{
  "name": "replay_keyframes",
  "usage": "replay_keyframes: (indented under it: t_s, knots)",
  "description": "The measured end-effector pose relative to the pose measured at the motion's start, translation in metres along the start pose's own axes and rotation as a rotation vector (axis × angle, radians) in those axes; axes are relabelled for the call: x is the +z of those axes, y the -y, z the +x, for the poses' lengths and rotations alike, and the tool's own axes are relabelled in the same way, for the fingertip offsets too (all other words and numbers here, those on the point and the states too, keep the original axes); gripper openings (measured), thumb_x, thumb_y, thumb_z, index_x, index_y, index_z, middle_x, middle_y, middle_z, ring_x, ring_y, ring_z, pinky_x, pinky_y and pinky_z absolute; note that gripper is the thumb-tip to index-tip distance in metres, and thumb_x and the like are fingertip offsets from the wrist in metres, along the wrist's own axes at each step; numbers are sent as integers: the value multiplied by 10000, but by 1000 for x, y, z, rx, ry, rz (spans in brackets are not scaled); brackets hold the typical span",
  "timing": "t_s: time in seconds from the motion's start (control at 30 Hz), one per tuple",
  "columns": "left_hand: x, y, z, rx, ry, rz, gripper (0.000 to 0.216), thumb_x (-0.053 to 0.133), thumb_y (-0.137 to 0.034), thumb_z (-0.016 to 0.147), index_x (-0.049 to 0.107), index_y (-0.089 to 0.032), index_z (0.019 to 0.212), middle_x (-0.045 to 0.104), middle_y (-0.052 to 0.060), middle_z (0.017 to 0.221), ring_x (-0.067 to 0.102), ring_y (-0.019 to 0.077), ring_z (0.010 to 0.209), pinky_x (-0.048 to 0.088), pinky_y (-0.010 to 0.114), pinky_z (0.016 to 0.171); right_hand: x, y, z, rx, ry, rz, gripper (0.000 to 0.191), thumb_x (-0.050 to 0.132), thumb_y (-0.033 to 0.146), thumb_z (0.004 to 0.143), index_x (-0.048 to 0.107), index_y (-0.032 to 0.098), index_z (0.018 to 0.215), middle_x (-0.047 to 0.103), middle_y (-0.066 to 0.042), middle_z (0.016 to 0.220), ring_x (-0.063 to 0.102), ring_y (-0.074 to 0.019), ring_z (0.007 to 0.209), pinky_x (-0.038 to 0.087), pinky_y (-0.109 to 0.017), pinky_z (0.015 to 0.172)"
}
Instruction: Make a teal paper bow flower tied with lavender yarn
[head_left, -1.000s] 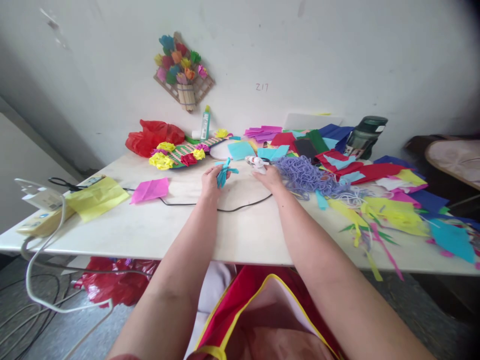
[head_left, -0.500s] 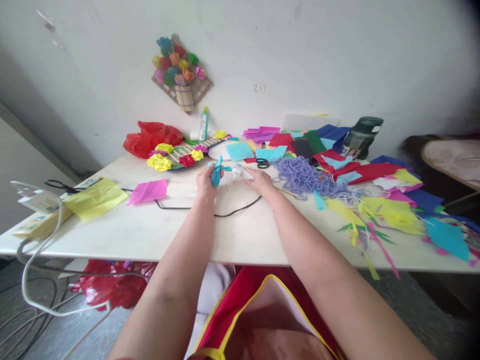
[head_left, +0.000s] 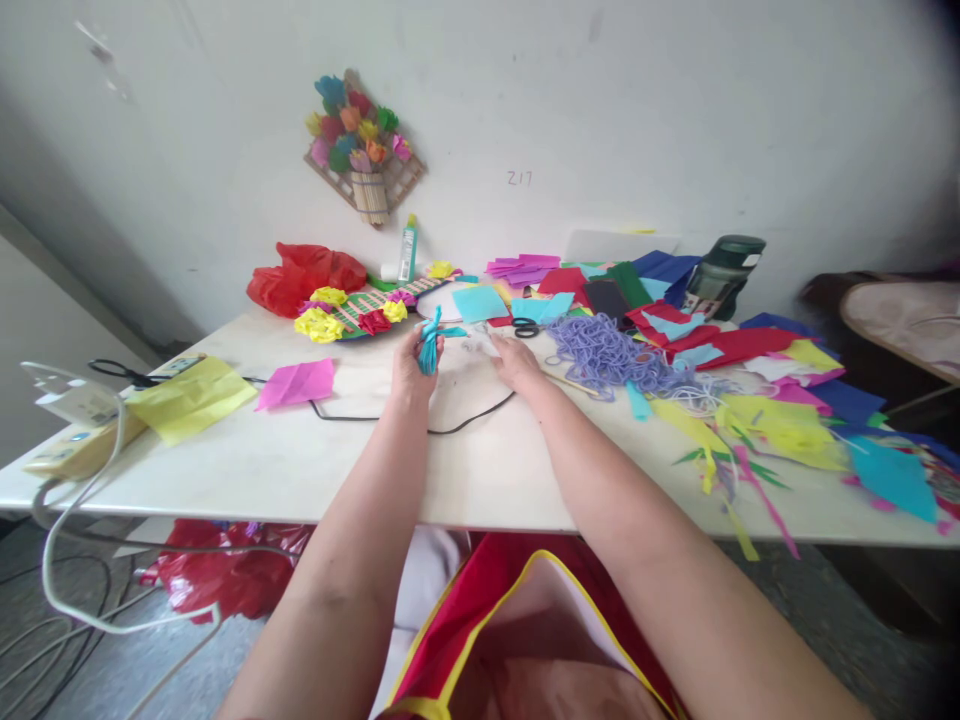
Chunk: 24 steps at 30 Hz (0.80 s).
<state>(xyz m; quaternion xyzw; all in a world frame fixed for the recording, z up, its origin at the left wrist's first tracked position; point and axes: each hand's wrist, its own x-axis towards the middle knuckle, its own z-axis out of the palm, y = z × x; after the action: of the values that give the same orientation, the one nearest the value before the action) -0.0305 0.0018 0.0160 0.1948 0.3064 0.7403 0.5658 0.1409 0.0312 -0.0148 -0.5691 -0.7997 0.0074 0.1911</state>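
My left hand [head_left: 411, 368] is closed round a teal crumpled paper piece [head_left: 430, 343], held upright above the white table [head_left: 315, 460]. My right hand [head_left: 516, 362] is just to its right, low over the table, fingers closed on a small white tool [head_left: 475, 345] that looks like a glue gun; it is blurred. The tool's tip points at the teal paper. A black cable [head_left: 457, 424] loops on the table under both hands and runs up towards my right hand.
Behind the hands lie a paper-flower board [head_left: 360, 312], a glue bottle [head_left: 407, 248], a red bag [head_left: 304, 275], black scissors [head_left: 525, 327] and purple yarn [head_left: 607, 350]. Coloured paper scraps [head_left: 780, 420] cover the right side. Pink paper [head_left: 298, 382] and yellow paper [head_left: 191, 398] lie left.
My right hand has drawn left from the yarn with the white tool, up to the teal paper. My left hand has shifted slightly left and turned the teal piece more upright.
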Motion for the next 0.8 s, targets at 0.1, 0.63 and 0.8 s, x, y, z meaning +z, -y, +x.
replay_keyframes:
  t_s: [0.1, 0.63, 0.8]
  knots:
    - [2, 0, -3, -76, 57, -9, 133, 495, -179, 845, 621, -140, 861, 689, 31, 674, 603, 80, 507, 512, 147, 531, 1, 5, 0, -25, -14, -34, 491, 473, 164, 876, 451, 131, 1365, 587, -155, 1198, 514, -241, 1118, 378, -329, 965]
    - [0, 10, -2, -75, 250, 194, 166, 505, -168, 780, 648, -100, 830, 715, 97, 747, 652, 133, 595, 547, 221, 626, -15, 7, -3, 65, -168, 89, 348, 372, 290, 937, 696, 200, 1027, 653, -75, 1130, 530, -205, 1081, 358, -309, 904]
    - [0, 12, -2, -27, 236, 204, 129, 547, -184, 751, 652, -117, 788, 712, 92, 752, 679, 170, 691, 556, 272, 709, -25, 6, -6, 189, -205, 349, 382, 392, 425, 919, 708, 210, 928, 704, -57, 1001, 600, -194, 977, 403, -273, 779]
